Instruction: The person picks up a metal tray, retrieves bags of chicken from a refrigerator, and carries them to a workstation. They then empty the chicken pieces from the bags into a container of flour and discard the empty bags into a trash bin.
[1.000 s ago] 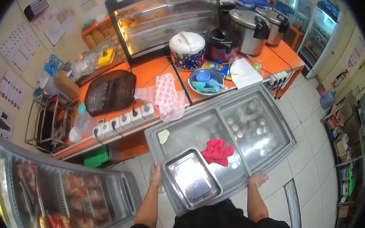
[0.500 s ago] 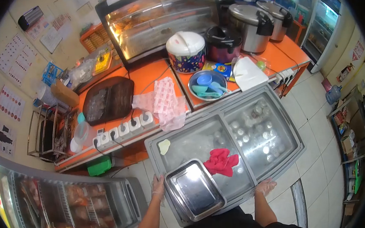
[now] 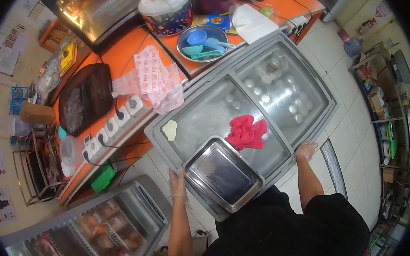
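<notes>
A grey chest freezer (image 3: 202, 92) with a glass top stands before me. My left hand (image 3: 178, 184), in a clear plastic glove, lies along its left edge with the fingers stretched out. At the near right corner, my right hand (image 3: 306, 151), gloved too, rests against the rim, fingers extended outward and partly blurred. A rectangular steel tray (image 3: 258, 191) sits on the near left of the glass, close to my left hand. Touching the tray's far side is a crumpled red cloth (image 3: 246, 132). A pale yellowish scrap (image 3: 170, 130) lies at the left end of the glass.
Behind the freezer runs an orange counter (image 3: 121, 43) bearing a patterned rice cooker (image 3: 166, 13), a steel bowl (image 3: 186, 38) of scoops, pink printed paper (image 3: 153, 76) and a power strip (image 3: 113, 125). A display fridge (image 3: 142, 190) is at lower left; shelves (image 3: 381, 109) line the right.
My view has tilted down and shifted, so the counter and freezer sit higher in the picture. Both hands remain by the freezer's edges; the tray and cloth keep their places on it.
</notes>
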The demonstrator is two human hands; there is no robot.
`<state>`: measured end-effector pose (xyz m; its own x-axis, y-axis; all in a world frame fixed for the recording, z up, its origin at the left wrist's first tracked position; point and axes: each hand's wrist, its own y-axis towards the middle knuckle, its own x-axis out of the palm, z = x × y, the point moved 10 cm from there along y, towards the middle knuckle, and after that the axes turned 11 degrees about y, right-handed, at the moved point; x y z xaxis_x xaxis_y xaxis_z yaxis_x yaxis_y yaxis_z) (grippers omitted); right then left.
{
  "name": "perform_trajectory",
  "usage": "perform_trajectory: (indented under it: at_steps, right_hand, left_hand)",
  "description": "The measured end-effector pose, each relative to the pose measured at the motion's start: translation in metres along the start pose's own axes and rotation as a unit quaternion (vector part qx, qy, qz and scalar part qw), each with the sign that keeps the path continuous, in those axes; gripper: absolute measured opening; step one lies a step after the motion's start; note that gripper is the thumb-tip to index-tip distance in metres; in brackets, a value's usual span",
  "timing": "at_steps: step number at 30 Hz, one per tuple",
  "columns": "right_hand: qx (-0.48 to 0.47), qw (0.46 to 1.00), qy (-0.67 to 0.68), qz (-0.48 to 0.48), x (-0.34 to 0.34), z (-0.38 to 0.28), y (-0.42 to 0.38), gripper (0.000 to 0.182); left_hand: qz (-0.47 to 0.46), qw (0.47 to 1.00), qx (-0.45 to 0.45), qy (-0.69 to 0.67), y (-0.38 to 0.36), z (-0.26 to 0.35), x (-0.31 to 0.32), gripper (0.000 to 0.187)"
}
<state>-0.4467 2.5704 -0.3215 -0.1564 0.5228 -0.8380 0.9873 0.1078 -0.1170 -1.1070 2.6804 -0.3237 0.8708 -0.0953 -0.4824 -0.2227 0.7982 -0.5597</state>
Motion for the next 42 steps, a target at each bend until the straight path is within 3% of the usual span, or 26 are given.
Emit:
perform_trajectory:
  at_steps: [4, 15, 18, 21, 26, 28, 29, 30, 32, 33, 34, 35, 36, 37, 38, 39, 40, 42]
  right_hand:
    - [0.003, 1.000, 0.008, 0.008, -0.007, -0.018, 0.000, 0.037]
    - [-0.020, 0.999, -0.025, 0.019, 0.000, -0.022, 0.025, 0.037]
    - [-0.026, 0.998, -0.050, 0.027, -0.003, -0.033, 0.028, 0.037]
    - [-0.033, 0.997, -0.063, 0.030, 0.001, -0.037, 0.034, 0.037]
    - [0.006, 0.998, -0.058, 0.012, 0.007, -0.021, 0.039, 0.039]
    - [0.000, 0.999, -0.043, 0.012, 0.014, -0.013, 0.047, 0.039]
    - [0.002, 0.999, -0.044, 0.020, 0.013, -0.010, 0.052, 0.039]
    - [-0.018, 0.999, -0.050, 0.008, 0.020, -0.012, 0.055, 0.039]
    - [0.033, 0.999, -0.011, -0.007, 0.020, 0.001, 0.059, 0.042]
    - [-0.033, 0.998, -0.047, -0.013, 0.035, 0.011, 0.091, 0.043]
    - [-0.099, 0.992, -0.075, -0.022, 0.065, 0.034, 0.124, 0.044]
    - [-0.291, 0.956, -0.035, 0.031, 0.072, 0.031, 0.124, 0.046]
    - [-0.471, 0.878, 0.017, 0.079, 0.075, 0.014, 0.102, 0.047]
    - [-0.503, 0.862, 0.027, 0.052, 0.054, -0.017, 0.078, 0.047]
    - [-0.483, 0.855, 0.126, -0.140, 0.054, -0.051, 0.005, 0.058]
    - [-0.503, 0.839, 0.124, -0.166, 0.012, -0.089, -0.070, 0.058]
    - [-0.436, 0.779, -0.023, -0.450, 0.023, -0.104, -0.166, 0.062]
    - [-0.518, 0.708, -0.123, -0.464, 0.045, -0.084, -0.224, 0.051]
  left_hand:
    - [0.001, 0.998, 0.011, 0.057, 0.001, 0.016, 0.007, 0.098]
    - [-0.016, 0.999, 0.046, 0.012, 0.022, 0.026, 0.027, 0.096]
    - [-0.047, 0.998, 0.030, -0.008, 0.005, 0.058, 0.023, 0.100]
    - [0.016, 0.999, 0.046, 0.011, 0.019, 0.033, 0.028, 0.104]
    - [0.041, 0.998, 0.011, 0.046, 0.015, 0.027, 0.017, 0.107]
    - [0.017, 0.995, 0.071, 0.061, 0.036, 0.016, 0.026, 0.100]
    - [0.013, 0.995, 0.082, 0.053, 0.026, 0.028, 0.022, 0.089]
    - [0.028, 0.996, 0.066, 0.042, 0.026, 0.028, 0.014, 0.089]
    - [-0.004, 0.994, 0.098, 0.044, 0.016, 0.025, 0.023, 0.076]
    - [0.015, 0.996, 0.078, 0.029, -0.002, 0.017, 0.034, 0.076]
    - [0.090, 0.990, 0.059, 0.086, -0.014, 0.022, 0.032, 0.075]
    - [0.167, 0.975, 0.033, 0.141, -0.029, 0.030, 0.028, 0.073]
    - [0.195, 0.969, 0.030, 0.150, -0.056, 0.041, 0.033, 0.072]
    - [0.180, 0.980, 0.004, 0.081, -0.077, 0.046, 0.045, 0.070]
    - [0.185, 0.980, 0.010, 0.075, -0.070, 0.014, 0.082, 0.070]
    - [0.156, 0.987, -0.023, 0.026, -0.095, 0.023, 0.089, 0.070]
    - [0.177, 0.984, -0.009, 0.015, -0.100, 0.014, 0.106, 0.067]
    - [0.143, 0.986, -0.083, 0.008, -0.123, 0.019, 0.105, 0.062]
